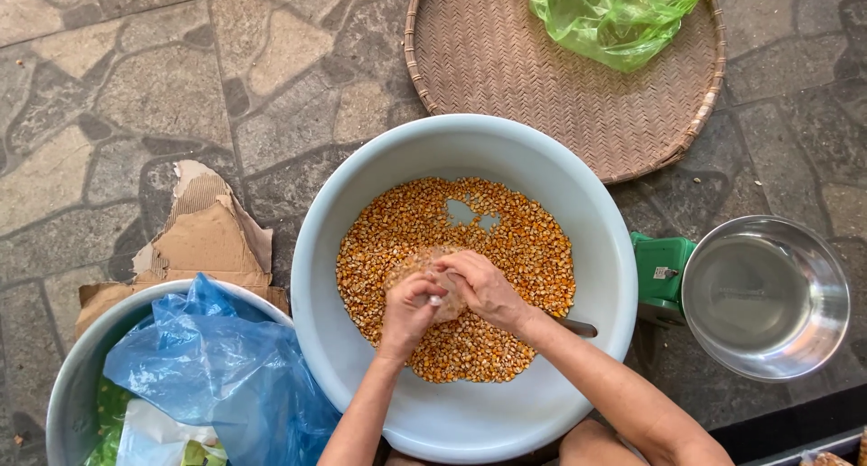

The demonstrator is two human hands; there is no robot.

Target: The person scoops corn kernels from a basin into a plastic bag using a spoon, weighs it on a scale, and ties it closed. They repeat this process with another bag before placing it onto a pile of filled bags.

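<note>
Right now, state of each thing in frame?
Left hand: gripping a corn cob.
Right hand: on the cob too.
Pale basin: kernels cover most of the bottom.
Steel bowl: empty.
Woven tray: holds green bag.
Blue bag: crumpled.

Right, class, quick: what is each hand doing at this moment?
Left hand: closed, gripping the corn cob over the basin of kernels.
Right hand: closed on the same corn cob.
</note>
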